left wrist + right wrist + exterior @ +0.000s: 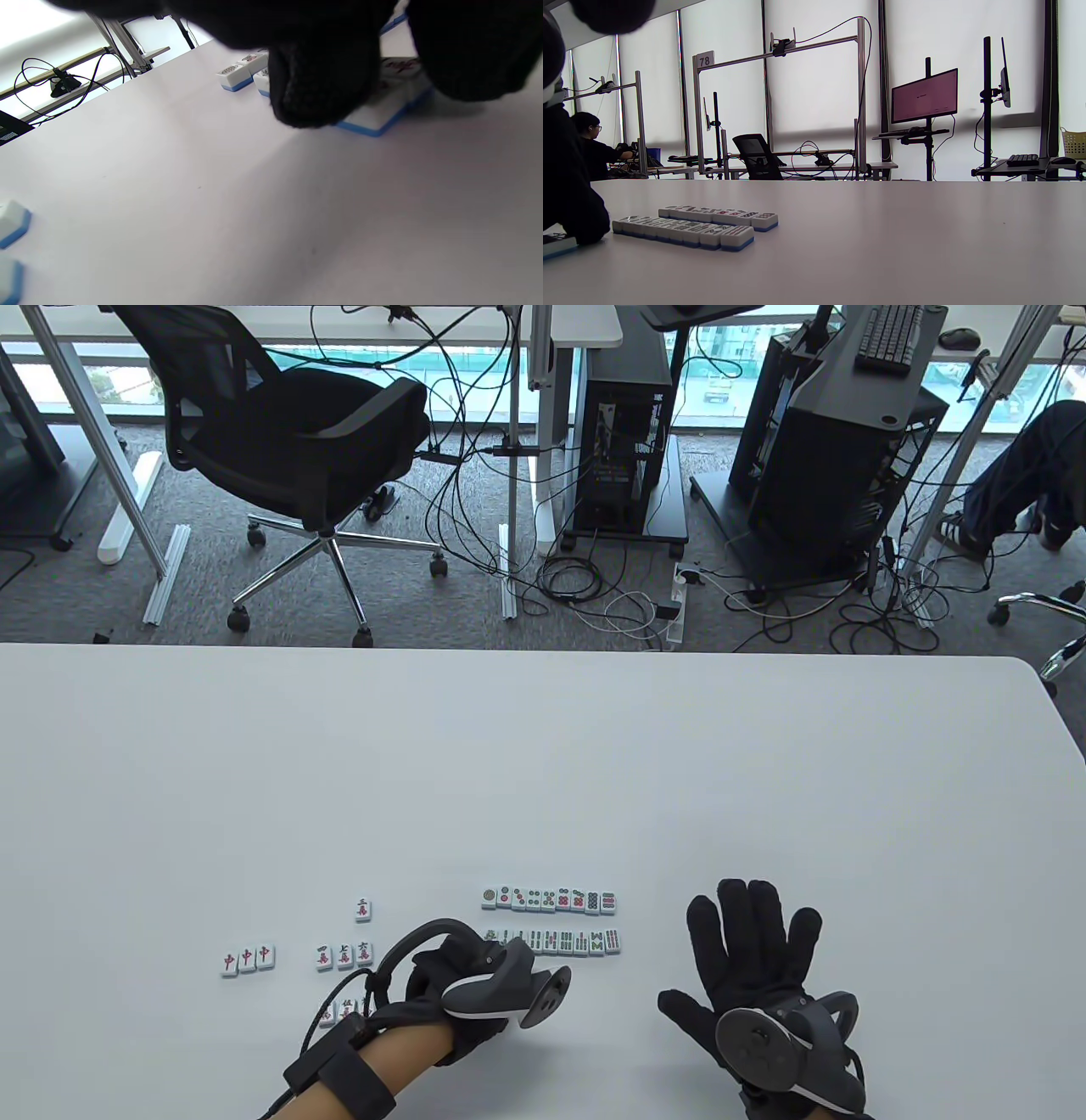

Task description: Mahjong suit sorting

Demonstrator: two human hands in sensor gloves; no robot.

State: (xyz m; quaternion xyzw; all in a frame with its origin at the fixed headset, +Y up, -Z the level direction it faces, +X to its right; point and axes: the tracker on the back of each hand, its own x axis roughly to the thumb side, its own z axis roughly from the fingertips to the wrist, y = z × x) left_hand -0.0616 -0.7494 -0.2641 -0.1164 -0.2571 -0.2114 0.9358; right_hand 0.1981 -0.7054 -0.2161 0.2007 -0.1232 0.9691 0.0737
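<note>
The mahjong tiles are small rectangular blocks with glossy white faces and blue backs, lying face up on a smooth, matte white worktop (543, 746). Two tight rows sit side by side at centre: the circle-suit row (549, 899) farther from the person and the bamboo-suit row (560, 942) nearer. To the left lie three red-character tiles (248, 958), a group of three character-suit tiles (344, 955), and a single tile (363, 909) beyond them.

The left hand (450, 993), in a black knit glove, bends its fingers down onto tiles near the bamboo row's left end; whether this grip pinches a tile cannot be told. The right hand (755, 959) lies flat, fingers spread, grip open, holding nothing.

Beyond the worktop: grey carpet, a black mesh office chair (288, 466), computer towers (624, 415) and loose cables.
</note>
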